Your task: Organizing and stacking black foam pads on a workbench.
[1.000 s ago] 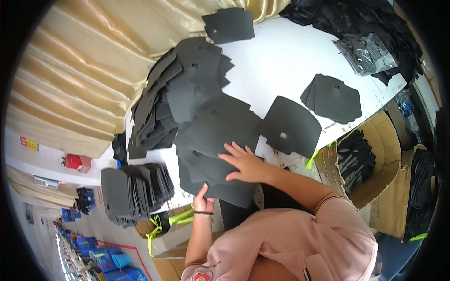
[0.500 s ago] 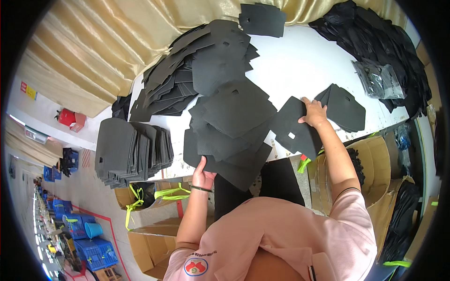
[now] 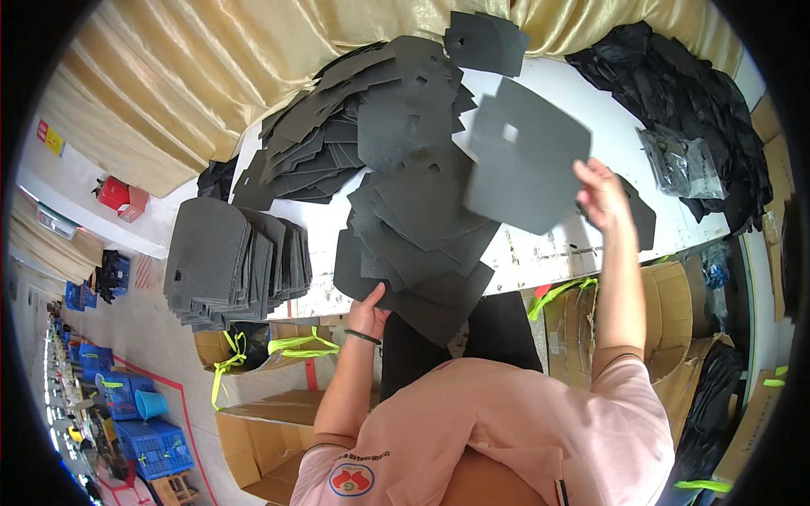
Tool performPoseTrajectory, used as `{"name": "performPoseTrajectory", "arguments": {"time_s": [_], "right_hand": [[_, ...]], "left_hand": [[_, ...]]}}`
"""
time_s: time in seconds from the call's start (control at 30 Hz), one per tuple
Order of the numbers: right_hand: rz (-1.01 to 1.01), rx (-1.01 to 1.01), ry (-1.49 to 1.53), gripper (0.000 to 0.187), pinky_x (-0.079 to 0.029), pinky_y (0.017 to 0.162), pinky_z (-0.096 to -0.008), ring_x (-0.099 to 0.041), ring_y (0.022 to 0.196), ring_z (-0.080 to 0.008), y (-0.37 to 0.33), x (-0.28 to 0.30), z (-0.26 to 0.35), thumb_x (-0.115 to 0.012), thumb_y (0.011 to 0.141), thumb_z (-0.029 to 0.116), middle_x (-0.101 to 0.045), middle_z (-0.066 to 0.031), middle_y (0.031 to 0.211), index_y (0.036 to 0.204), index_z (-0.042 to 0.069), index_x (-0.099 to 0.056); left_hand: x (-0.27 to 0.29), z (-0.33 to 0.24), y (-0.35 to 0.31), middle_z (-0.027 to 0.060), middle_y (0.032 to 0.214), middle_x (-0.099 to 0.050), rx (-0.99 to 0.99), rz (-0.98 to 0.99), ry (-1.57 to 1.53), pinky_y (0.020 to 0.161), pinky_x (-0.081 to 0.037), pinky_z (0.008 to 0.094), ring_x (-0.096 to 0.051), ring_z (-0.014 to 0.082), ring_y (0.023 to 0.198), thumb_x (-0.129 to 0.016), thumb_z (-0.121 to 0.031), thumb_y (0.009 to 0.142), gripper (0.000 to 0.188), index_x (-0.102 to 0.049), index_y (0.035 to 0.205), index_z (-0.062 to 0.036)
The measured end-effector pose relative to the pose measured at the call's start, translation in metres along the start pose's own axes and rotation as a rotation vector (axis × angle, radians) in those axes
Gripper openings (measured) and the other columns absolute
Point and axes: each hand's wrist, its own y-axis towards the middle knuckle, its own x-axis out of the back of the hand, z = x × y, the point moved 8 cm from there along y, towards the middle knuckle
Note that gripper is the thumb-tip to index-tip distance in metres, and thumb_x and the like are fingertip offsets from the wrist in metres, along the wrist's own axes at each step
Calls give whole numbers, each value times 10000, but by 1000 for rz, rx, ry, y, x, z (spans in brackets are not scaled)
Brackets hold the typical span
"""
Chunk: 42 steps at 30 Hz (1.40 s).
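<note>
Raised above the white table is a thin black sheet with rounded corners and a small square hole. Its right edge is pinched in my right hand. Behind that hand, partly hidden, lie more black sheets. My left hand grips the near edge of a fanned pile of black sheets, thumb on top and fingers underneath. Part of this pile hangs over the table's front edge. The lifted sheet overlaps the pile's right side from this view.
A neat stack of black sheets stands at the table's left. Beyond it is a large loose heap of sheets. At the far right lie black bags and a clear plastic bag. Open cardboard boxes stand below the table.
My right hand has lifted the sheet with the square hole off the table, up and slightly away, turning it. My left hand keeps its grip on the pile's edge.
</note>
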Motion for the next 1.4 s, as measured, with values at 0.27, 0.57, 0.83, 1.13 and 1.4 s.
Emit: {"name": "performPoseTrajectory", "arguments": {"time_s": [0.27,0.57,0.83,1.13,1.4], "right_hand": [[185,-233,-1306,528,-475,787,-372,-625,872,-320,-23,-102,-119,-775,723,380,-663,-160,879,1050,13,-581],[863,483,-1609,1064,-109,1142,-565,-87,1435,-340,-63,-202,-103,-825,639,247,-123,-110,1554,1488,217,-184],[788,458,-1269,786,-320,1094,-396,-387,1308,-341,-3,-197,-85,-766,717,307,-364,-180,1445,1392,133,-401],[886,414,-1692,1009,-245,1114,-533,-261,1384,-333,-20,-211,-98,-800,681,324,-224,-194,1509,1480,161,-205],[1009,491,-1727,790,-314,1096,-450,-342,1339,-368,-20,-204,-107,-644,832,272,-273,-250,1473,1481,149,-211]], "left_hand": [[0,2,0,87,1161,-613,-12,-24,28,853,-514,410,-610,249,1046,-659,-105,862,389,-521,1222,-61],[4,2,2,66,1127,-627,-10,-29,60,836,-517,399,-619,233,1013,-679,-152,858,375,-540,1198,-75],[3,3,2,74,1121,-627,-11,-20,50,825,-523,396,-620,234,1009,-690,-155,852,381,-536,1190,-71],[1,2,1,67,1108,-629,-17,2,59,805,-536,381,-630,222,992,-666,-149,872,357,-530,1192,-70],[1,2,2,72,1145,-619,-32,1,89,795,-548,350,-632,222,1002,-605,-143,910,346,-501,1235,-86]]}}
